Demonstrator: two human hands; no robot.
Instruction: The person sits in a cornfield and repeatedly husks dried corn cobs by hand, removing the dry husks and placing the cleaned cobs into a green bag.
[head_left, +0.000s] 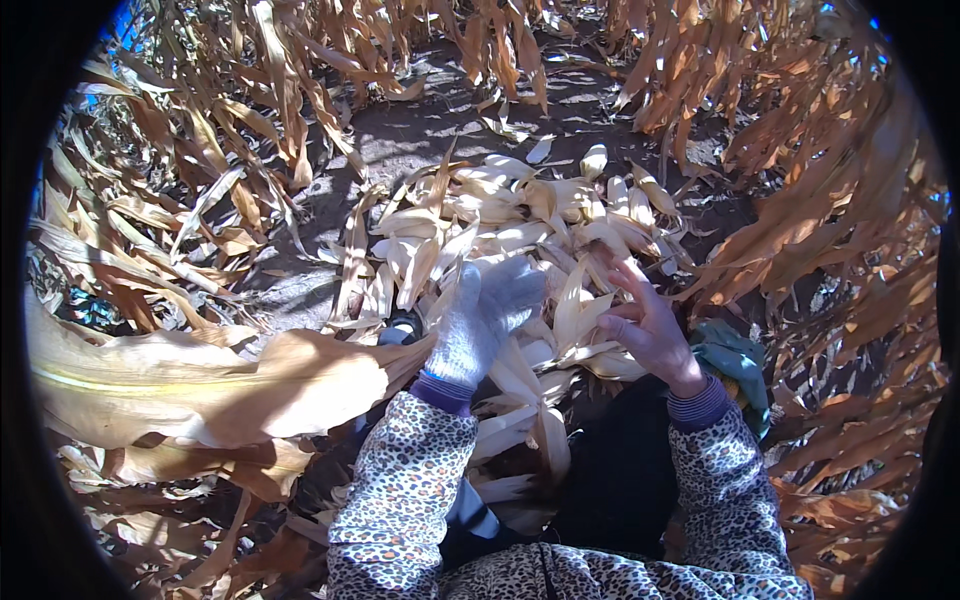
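A heap of corn ears in pale dry husks (487, 202) lies on the soil before me. My left hand (487, 315), in a light grey knit glove, is over the near part of the heap, its fingers extended and pointing up and to the right; no ear shows in it. My right hand (645, 322) is bare, with thumb and fingers apart at the heap's right side, and nothing shows in its grasp. Peeled-back husks (574, 322) lie between my hands. Beside my right wrist is a green cloth item (731, 360) with something yellow partly showing under it.
Dry corn stalks and leaves (810, 217) stand densely at the right, with more stalks (292, 97) at the left and back. One broad dry leaf (225, 382) reaches from the left to my left wrist. Shaded soil (397, 142) shows behind the heap.
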